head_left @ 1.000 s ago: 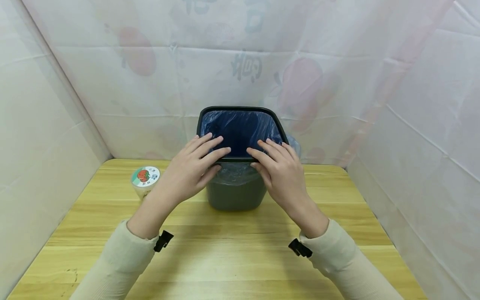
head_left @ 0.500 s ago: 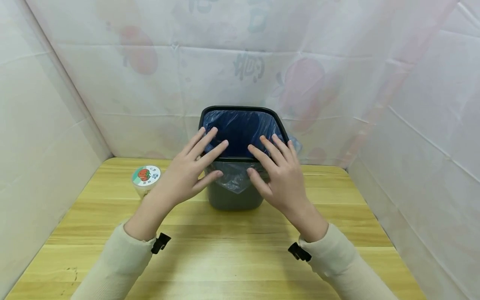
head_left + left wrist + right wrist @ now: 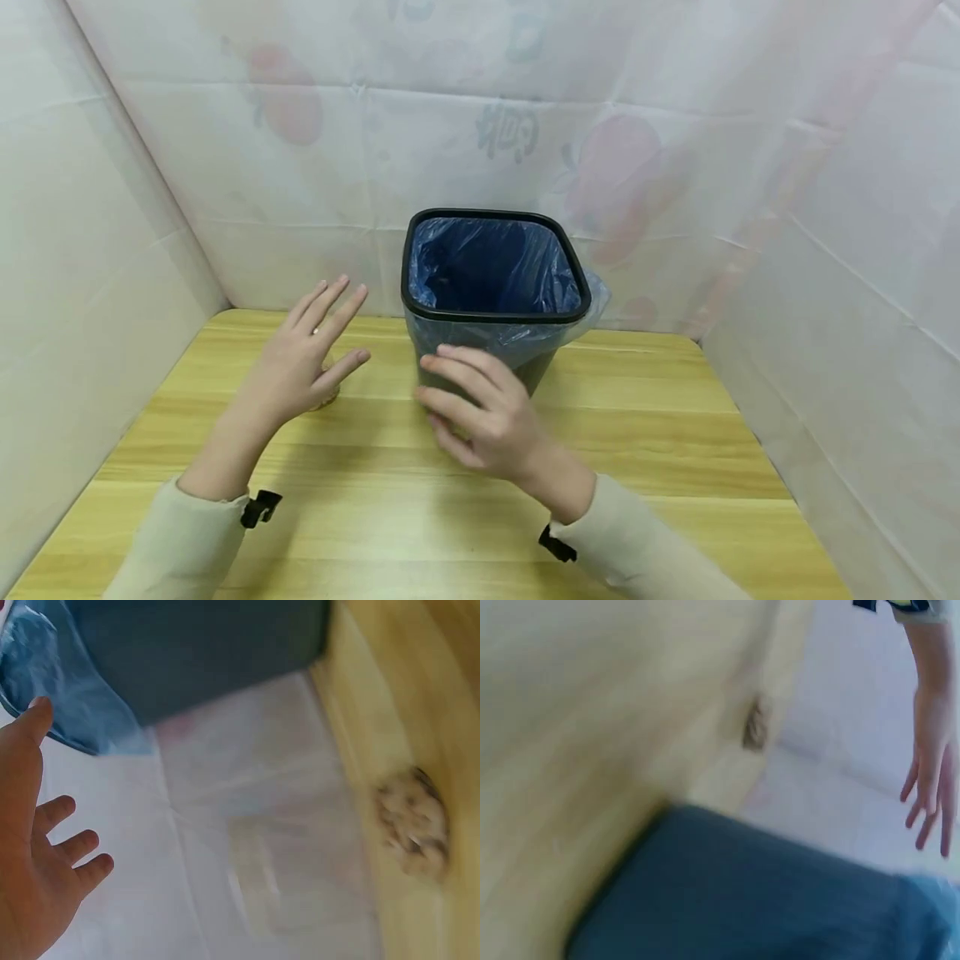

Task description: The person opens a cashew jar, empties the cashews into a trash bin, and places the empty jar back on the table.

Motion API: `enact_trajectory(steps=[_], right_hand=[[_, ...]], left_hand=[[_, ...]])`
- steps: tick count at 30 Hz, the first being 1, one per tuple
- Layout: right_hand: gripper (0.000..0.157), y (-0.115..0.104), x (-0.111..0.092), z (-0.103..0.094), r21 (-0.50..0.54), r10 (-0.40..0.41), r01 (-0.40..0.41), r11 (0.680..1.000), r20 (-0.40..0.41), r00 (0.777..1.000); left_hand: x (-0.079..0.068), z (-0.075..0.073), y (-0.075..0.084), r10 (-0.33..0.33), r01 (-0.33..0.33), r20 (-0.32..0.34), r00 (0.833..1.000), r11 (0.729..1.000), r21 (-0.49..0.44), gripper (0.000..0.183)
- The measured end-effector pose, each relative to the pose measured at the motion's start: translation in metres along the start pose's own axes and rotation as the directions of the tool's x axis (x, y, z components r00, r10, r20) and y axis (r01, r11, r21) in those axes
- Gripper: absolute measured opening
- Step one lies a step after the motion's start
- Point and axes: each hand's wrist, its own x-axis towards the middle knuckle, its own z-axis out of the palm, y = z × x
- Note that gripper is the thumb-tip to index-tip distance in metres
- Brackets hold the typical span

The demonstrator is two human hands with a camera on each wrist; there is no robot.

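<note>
A dark grey trash can (image 3: 540, 371) with a black rim stands near the back of the table, lined with a thin bluish plastic bag (image 3: 510, 271) folded over its outside. My left hand (image 3: 300, 362) is left of the can, fingers spread and holding nothing. It hides most of a clear lidded cup in the head view; the left wrist view shows the cup's brownish, lumpy contents (image 3: 414, 825) below the palm. My right hand (image 3: 483, 412) hovers before the can's front with loosely bent fingers and no object in them.
The wood-grain table (image 3: 645, 467) is closed in by pale printed cloth at the back (image 3: 450, 142) and plain cloth at both sides. A flap of the bag (image 3: 596, 300) sticks out at the can's right.
Both hands have left the can's rim. The left has moved left over the cup; the right has moved down and left, in front of the can. The bag's front flap hangs loose.
</note>
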Motion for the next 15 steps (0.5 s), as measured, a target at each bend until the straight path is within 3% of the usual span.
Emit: enact_trajectory(steps=[3, 5, 6, 8, 12, 13, 15], right_hand=[[0.032, -0.014, -0.009, 0.022, 0.074, 0.132, -0.142, 0.987, 0.126, 0.983], [0.040, -0.024, -0.014, 0.037, 0.094, 0.257, -0.286, 0.954, 0.237, 0.937], [0.044, -0.029, -0.016, 0.045, 0.101, 0.323, -0.367, 0.925, 0.299, 0.898], [0.052, -0.038, -0.017, 0.059, 0.098, 0.435, -0.521, 0.848, 0.432, 0.790], [0.069, -0.045, -0.015, 0.088, 0.056, 0.560, -0.763, 0.644, 0.646, 0.520], [0.073, -0.045, -0.013, 0.095, 0.043, 0.572, -0.800, 0.598, 0.676, 0.465], [0.080, -0.044, -0.012, 0.110, 0.034, 0.590, -0.853, 0.520, 0.708, 0.388]], left_hand=[[-0.011, -0.001, -0.011, -0.054, 0.053, 0.038, 0.998, 0.999, 0.009, 0.081], [-0.017, 0.000, -0.018, -0.091, 0.090, 0.063, 0.994, 0.996, 0.022, 0.084], [-0.021, 0.001, -0.021, -0.111, 0.109, 0.076, 0.991, 0.994, 0.026, 0.083], [-0.025, 0.003, -0.028, -0.139, 0.136, 0.097, 0.986, 0.990, 0.036, 0.081], [-0.028, 0.008, -0.039, -0.187, 0.184, 0.133, 0.973, 0.982, 0.038, 0.075], [-0.028, 0.010, -0.042, -0.198, 0.194, 0.140, 0.970, 0.980, 0.041, 0.075], [-0.028, 0.012, -0.046, -0.221, 0.216, 0.155, 0.963, 0.975, 0.049, 0.072]])
